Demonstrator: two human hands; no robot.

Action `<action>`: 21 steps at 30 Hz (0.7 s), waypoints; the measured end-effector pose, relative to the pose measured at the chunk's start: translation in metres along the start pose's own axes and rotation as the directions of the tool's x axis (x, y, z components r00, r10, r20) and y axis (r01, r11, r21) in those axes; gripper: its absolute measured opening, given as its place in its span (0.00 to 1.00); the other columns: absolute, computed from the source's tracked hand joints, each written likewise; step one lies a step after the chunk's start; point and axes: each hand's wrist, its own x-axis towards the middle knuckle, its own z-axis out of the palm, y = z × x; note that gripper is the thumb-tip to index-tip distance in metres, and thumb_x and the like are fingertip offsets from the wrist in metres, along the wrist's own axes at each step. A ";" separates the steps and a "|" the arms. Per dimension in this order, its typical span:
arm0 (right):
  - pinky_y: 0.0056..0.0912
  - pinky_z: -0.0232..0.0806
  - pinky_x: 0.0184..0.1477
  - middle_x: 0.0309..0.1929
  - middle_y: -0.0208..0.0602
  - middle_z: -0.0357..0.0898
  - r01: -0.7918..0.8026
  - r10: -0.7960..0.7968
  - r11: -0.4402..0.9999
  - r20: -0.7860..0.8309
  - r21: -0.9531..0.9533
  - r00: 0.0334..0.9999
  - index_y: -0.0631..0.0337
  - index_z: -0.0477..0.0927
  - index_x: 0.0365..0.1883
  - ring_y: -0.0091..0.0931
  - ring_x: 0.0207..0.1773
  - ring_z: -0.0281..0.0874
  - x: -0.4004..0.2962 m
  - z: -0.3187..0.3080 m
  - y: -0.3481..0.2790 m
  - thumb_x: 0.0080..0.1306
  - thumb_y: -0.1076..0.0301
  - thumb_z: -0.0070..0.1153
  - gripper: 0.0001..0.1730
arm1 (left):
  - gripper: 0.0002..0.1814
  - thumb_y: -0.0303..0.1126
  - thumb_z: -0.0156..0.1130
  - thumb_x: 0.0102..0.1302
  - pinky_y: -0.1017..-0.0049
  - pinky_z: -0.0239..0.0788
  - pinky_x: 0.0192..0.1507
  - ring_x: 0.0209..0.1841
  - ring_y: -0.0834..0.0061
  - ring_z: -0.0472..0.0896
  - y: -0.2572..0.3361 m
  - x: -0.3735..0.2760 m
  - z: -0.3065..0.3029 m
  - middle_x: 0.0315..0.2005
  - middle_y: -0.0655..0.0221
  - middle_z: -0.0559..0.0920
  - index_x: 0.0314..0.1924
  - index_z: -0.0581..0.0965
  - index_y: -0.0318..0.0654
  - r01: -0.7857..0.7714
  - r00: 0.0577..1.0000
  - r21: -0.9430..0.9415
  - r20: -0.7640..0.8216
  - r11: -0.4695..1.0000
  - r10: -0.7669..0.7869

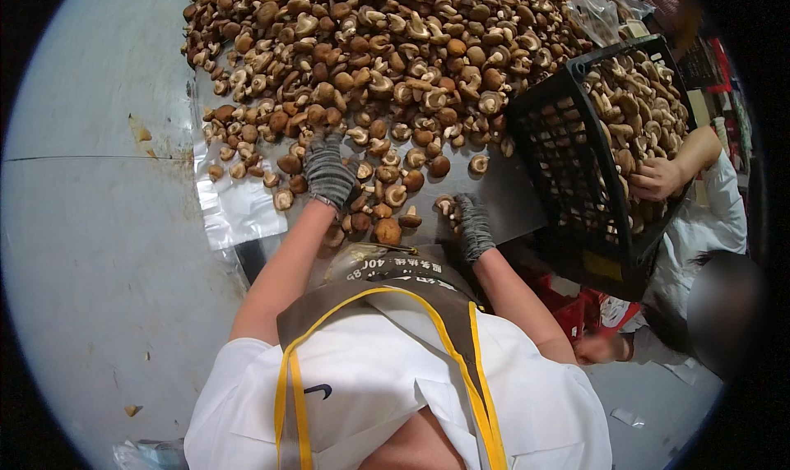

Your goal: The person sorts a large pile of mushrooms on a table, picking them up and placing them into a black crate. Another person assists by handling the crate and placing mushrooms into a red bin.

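A large heap of shiitake mushrooms (395,57) covers the far part of a metal table (506,195). My left hand (330,169), in a grey striped knit glove, reaches palm down into the heap's near edge, its fingertips among the caps; whether it grips one cannot be told. Looser mushrooms (387,192) lie between my two hands. My right hand (474,226), gloved the same way, is at the table's near edge with its fingers curled round mushrooms (445,205) on its left side. Some of its fingers are hidden.
At the right, a co-worker's bare hand (657,179) rests in a tilted black plastic crate (598,180) full of mushrooms. A clear plastic bag (595,13) lies behind it. Plastic sheeting (237,208) covers the table's left corner. Red crates (565,309) stand below at the right.
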 end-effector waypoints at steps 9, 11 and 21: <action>0.25 0.65 0.24 0.28 0.34 0.74 0.171 -0.152 0.960 0.097 -0.223 0.984 0.59 0.71 0.53 0.21 0.20 0.66 -0.008 -0.003 0.021 0.64 0.66 0.54 0.19 | 0.40 0.48 0.66 0.55 0.63 0.50 0.68 0.67 0.51 0.57 -0.050 0.057 0.009 0.65 0.52 0.61 0.65 0.63 0.42 0.032 0.999 -0.043 0.013 0.999 -0.032; 0.26 0.67 0.28 0.37 0.37 0.74 0.423 -0.366 0.864 0.235 -0.274 0.900 0.58 0.69 0.56 0.22 0.23 0.68 0.029 -0.009 0.056 0.62 0.68 0.55 0.22 | 0.39 0.49 0.67 0.53 0.60 0.50 0.68 0.65 0.49 0.59 -0.042 0.055 0.011 0.64 0.51 0.62 0.62 0.67 0.42 -0.027 0.998 -0.170 0.055 0.985 0.037; 0.32 0.69 0.50 0.53 0.45 0.71 0.492 -0.339 0.808 0.429 -0.323 0.837 0.61 0.66 0.58 0.33 0.49 0.72 0.014 0.011 0.032 0.66 0.64 0.48 0.23 | 0.33 0.47 0.66 0.50 0.57 0.51 0.66 0.62 0.49 0.62 -0.016 -0.048 -0.010 0.59 0.46 0.66 0.55 0.74 0.38 -0.200 0.972 -0.089 0.106 0.976 0.209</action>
